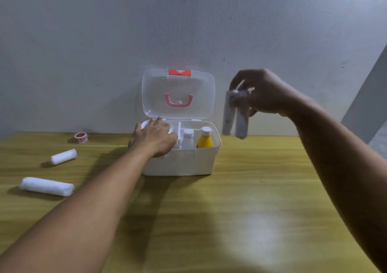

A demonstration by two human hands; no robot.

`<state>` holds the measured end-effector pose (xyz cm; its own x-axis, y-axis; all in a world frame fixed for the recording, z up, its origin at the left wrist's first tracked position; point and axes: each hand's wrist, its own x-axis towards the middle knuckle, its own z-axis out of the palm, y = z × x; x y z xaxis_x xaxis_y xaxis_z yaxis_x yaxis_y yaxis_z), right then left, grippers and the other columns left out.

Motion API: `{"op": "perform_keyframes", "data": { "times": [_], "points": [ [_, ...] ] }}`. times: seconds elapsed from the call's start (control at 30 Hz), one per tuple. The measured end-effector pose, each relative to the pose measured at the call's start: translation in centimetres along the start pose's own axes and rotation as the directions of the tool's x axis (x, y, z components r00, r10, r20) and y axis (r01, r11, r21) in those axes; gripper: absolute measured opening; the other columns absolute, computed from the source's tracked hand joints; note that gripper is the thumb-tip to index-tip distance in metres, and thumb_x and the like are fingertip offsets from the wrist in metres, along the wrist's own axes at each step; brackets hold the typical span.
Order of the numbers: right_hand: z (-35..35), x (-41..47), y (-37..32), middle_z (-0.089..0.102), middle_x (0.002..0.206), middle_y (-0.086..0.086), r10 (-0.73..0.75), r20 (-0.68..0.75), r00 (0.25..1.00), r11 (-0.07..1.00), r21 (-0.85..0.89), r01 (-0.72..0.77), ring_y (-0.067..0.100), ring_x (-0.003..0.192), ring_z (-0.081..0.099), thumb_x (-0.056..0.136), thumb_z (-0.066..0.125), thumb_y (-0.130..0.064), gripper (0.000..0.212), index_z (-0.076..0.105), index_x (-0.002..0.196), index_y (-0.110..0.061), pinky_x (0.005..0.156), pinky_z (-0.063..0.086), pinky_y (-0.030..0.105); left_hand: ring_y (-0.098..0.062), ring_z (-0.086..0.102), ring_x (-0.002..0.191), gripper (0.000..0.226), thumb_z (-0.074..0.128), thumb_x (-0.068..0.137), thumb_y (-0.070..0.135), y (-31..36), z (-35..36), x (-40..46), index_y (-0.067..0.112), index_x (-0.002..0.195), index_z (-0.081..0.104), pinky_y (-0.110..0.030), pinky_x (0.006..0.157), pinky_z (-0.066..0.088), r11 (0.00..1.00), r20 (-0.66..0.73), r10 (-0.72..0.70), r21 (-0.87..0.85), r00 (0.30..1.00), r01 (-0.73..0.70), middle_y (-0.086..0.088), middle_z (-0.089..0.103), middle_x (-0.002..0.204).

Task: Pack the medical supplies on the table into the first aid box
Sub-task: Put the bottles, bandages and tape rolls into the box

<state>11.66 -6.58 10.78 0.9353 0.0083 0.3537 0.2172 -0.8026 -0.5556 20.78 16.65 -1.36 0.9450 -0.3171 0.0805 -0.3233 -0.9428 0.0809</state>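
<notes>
White tubes (pixel 235 113) hang upright from right grip (pixel 261 92).

Both forearms bare, apparently sleeveless; hands ungloved.

The left hand (pixel 155 138) hides the box's left compartment; the two held tubes (pixel 235 113) are motion-blurred.
</notes>
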Motion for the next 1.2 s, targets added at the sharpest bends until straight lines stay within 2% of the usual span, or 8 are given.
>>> {"op": "perform_keyframes", "data": {
  "times": [0.17,0.27,0.37,0.6,0.77,1.0,1.1,1.2],
  "points": [
    [2.7,-0.3,-1.1,0.066,0.098,0.009,-0.179,0.056,0.982,0.984,0.03,0.177,0.036,0.085,0.07,0.08,0.074,-0.002,0.023,0.063,0.098,-0.012,0.058,0.061,0.048,-0.019,0.008,0.151,0.059,0.019,0.093,0.034,0.0,-0.1,-0.2,0.017,0.148,0.033,-0.053,0.116,0.007,1.0,-0.012,0.015,-0.006,1.0,-0.015,-0.005,0.007,0.164],
    [4.0,-0.2,-0.5,0.066,0.098,0.006,-0.242,0.091,0.966,0.968,-0.046,0.246,0.03,0.094,0.067,0.078,0.073,-0.004,0.025,0.064,0.1,-0.014,0.074,0.059,0.048,-0.018,0.006,0.151,0.061,0.019,0.093,0.035,0.1,-0.3,-0.2,0.018,0.151,0.028,-0.051,0.117,0.006,1.0,0.003,0.0,-0.013,1.0,0.0,-0.004,0.004,0.165],
    [4.9,-0.2,-0.2,0.068,0.096,0.003,-0.273,0.101,0.957,0.957,-0.07,0.281,0.024,0.096,0.065,0.078,0.072,-0.003,0.025,0.066,0.098,-0.017,0.085,0.053,0.037,-0.018,0.006,0.151,0.061,0.019,0.093,0.036,0.1,-0.3,-0.1,0.018,0.151,0.028,-0.051,0.117,0.006,1.0,0.0,0.001,-0.005,1.0,-0.001,-0.004,0.004,0.164],
    [6.7,-0.5,0.0,0.065,0.097,-0.007,-0.278,0.117,0.953,0.953,-0.094,0.289,0.008,0.087,0.06,0.082,0.069,-0.002,0.024,0.066,0.097,-0.02,0.073,0.048,0.014,-0.019,0.009,0.15,0.061,0.019,0.093,0.039,0.0,-0.1,0.0,0.017,0.149,0.032,-0.052,0.116,0.009,1.0,-0.014,0.002,0.008,1.0,-0.002,-0.005,0.007,0.164],
    [7.4,-1.6,1.3,0.069,0.093,-0.004,-0.232,0.146,0.962,0.964,-0.095,0.247,0.008,0.081,0.064,0.082,0.067,-0.003,0.022,0.066,0.094,-0.021,0.074,0.054,0.025,-0.018,0.007,0.151,0.061,0.018,0.096,0.04,-0.1,0.0,-0.1,0.019,0.152,0.026,-0.05,0.117,0.007,1.0,-0.018,-0.001,-0.005,1.0,0.001,-0.004,0.005,0.164],
    [7.6,-1.9,1.5,0.064,0.121,0.005,-0.083,0.019,0.996,0.995,0.049,0.082,0.015,0.112,0.057,0.08,0.054,0.0,0.033,0.067,0.105,-0.016,0.097,0.048,0.038,-0.019,0.006,0.151,0.061,0.018,0.096,0.041,-0.1,0.0,0.0,0.019,0.152,0.026,-0.05,0.117,0.007,1.0,-0.016,0.002,-0.001,1.0,-0.002,-0.004,0.005,0.164],
    [8.8,-1.6,0.9,0.052,0.14,0.01,-0.037,0.055,0.998,0.999,-0.016,0.038,0.022,0.125,0.05,0.098,0.048,-0.026,0.035,0.055,0.131,-0.017,0.096,0.04,0.032,-0.018,0.006,0.151,0.061,0.018,0.096,0.041,0.0,-0.1,-0.1,0.019,0.152,0.027,-0.05,0.118,0.007,1.0,-0.018,-0.001,0.0,1.0,0.001,-0.004,0.005,0.164],
    [10.7,-1.6,0.5,0.035,0.155,0.009,-0.024,0.213,0.977,0.99,-0.13,0.052,0.023,0.138,0.037,0.098,0.032,-0.054,0.063,0.033,0.148,-0.015,0.108,0.032,0.038,-0.018,0.007,0.151,0.06,0.019,0.096,0.04,0.0,0.0,-0.2,0.019,0.152,0.027,-0.05,0.117,0.008,1.0,-0.027,-0.002,-0.004,1.0,0.001,-0.004,0.005,0.164]
  ]
}}
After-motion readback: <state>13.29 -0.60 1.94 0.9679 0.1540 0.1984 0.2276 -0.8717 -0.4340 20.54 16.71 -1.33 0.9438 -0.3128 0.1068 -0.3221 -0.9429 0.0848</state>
